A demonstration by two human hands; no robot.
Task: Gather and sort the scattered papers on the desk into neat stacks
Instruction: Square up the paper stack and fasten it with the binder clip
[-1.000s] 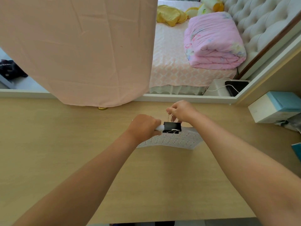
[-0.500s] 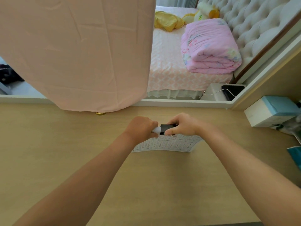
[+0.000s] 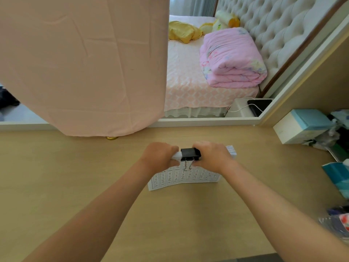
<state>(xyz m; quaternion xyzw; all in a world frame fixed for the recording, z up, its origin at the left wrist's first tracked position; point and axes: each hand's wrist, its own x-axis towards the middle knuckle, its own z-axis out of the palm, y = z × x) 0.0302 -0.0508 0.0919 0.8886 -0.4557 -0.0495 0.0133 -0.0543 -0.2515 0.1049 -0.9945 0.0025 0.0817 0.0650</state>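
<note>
A stack of printed papers (image 3: 186, 176) stands tilted on the wooden desk (image 3: 66, 186), its near edge touching the surface. A black binder clip (image 3: 190, 154) sits on the stack's top edge, one wire handle folded down over the front sheet. My left hand (image 3: 160, 156) grips the top edge left of the clip. My right hand (image 3: 212, 156) grips the top edge on the clip's right, fingers against the clip. The back of the stack is hidden.
A white and blue box (image 3: 300, 125) stands at the desk's right, with bags and teal packaging (image 3: 338, 176) near the right edge. A pink cloth (image 3: 83, 63) hangs over the far edge. Beyond lies a bed with a folded pink quilt (image 3: 232, 59).
The clip's front wire handle has been folded down onto the paper. My right hand dropped from the raised handles to the stack's top edge. The stack now stands steeper.
</note>
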